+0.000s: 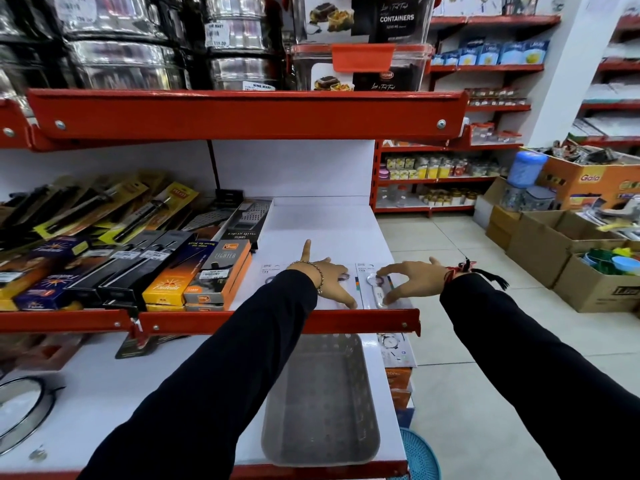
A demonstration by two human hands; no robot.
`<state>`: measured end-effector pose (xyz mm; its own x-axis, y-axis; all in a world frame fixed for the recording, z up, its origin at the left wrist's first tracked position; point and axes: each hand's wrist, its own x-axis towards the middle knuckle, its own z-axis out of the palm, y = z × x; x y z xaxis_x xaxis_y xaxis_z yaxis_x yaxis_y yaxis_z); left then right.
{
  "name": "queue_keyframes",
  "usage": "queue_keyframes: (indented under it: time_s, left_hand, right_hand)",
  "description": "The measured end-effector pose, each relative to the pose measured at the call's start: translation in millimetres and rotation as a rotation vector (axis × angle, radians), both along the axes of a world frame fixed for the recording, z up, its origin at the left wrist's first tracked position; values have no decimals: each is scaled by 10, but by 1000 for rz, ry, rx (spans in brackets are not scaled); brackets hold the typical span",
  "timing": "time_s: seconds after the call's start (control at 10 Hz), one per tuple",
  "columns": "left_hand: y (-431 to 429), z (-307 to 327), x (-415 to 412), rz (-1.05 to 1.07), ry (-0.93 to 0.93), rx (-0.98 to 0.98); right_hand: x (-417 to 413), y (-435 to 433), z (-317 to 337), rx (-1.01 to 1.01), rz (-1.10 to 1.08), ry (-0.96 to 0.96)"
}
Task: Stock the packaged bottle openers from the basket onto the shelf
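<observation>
Two packaged bottle openers lie flat side by side at the front right of the white shelf (322, 223) with a red lip. My left hand (327, 277) rests spread on the left pack (272, 273), fingers apart, index finger pointing away. My right hand (414, 277) pinches the right pack (375, 287) between thumb and fingers; a white-handled opener shows through its card. The grey plastic basket (322, 403) stands on the lower shelf below my arms, and nothing is visible inside it. Another carded pack (394, 348) lies beside the basket's far right corner.
Boxed lighters (214, 275), graters (242, 216) and carded knives fill the shelf's left half. A red shelf (242, 112) with steel tins and containers hangs overhead. Cardboard boxes (568, 251) of goods stand on the tiled floor at right. A blue basket (420, 455) sits low right.
</observation>
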<state>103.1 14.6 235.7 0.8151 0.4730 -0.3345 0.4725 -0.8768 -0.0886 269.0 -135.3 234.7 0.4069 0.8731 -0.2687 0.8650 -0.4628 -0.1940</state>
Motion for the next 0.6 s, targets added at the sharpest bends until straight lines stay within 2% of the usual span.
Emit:
queue_keyframes:
  time_s: [0.4, 0.5, 0.6]
  left_hand:
    - [-9, -13, -97, -13, 9, -51]
    - [-7, -24, -142, -15, -69, -72]
    - [7, 24, -245, -26, -366, -52]
  right_hand:
    - [-65, 8, -17, -3, 21, -17]
    - [-96, -29, -56, 51, 15, -20]
    - [-132, -77, -52, 408, 17, -177]
